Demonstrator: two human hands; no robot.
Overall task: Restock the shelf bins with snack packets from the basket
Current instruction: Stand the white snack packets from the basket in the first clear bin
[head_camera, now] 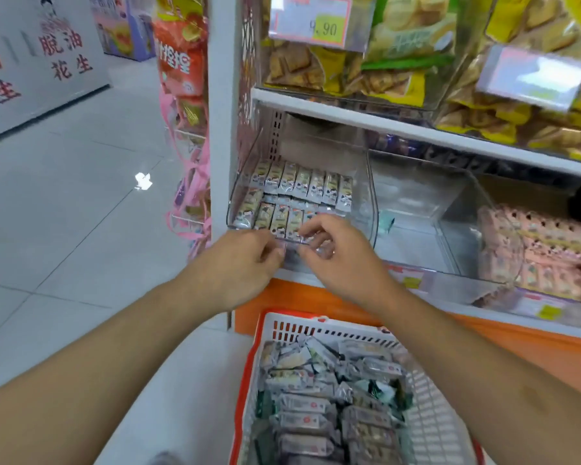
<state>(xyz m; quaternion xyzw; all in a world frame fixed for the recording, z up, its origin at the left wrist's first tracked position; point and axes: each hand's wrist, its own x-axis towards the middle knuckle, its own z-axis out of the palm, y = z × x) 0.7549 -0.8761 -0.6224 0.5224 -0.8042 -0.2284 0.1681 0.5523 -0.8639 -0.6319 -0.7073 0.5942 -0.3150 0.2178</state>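
Reaching forward, you have both hands at the front lip of the clear bin (245,182) on the left end of the lower shelf. Your left hand (245,260) has its fingers curled inward at the bin's front edge, and your right hand (336,253) curls its fingers over that same edge; whether either hand pinches a packet I cannot tell, since the fingertips blur against the plastic.

Inside the bin, the snack packets (302,182) stand in two neat rows, back and front. Each is a slim rectangle with its long axis running away from you, front to back, tilted up toward the rear, and they sit side by side touching. Their wrappers look pale cream and silver with small dark and coloured marks; the print is too small to read.

Below your arms sits the basket (272,325), white slatted plastic with an orange-red rim, just in front of the orange shelf base (316,300). It is heaped with loose packets (316,407) in silvery grey wrappers, lying at mixed angles, many with their long axis roughly left to right.

To the right of the filled bin is a second clear bin (416,209), then pink packets (534,250). Yellow snack bags (366,72) fill the shelf above.
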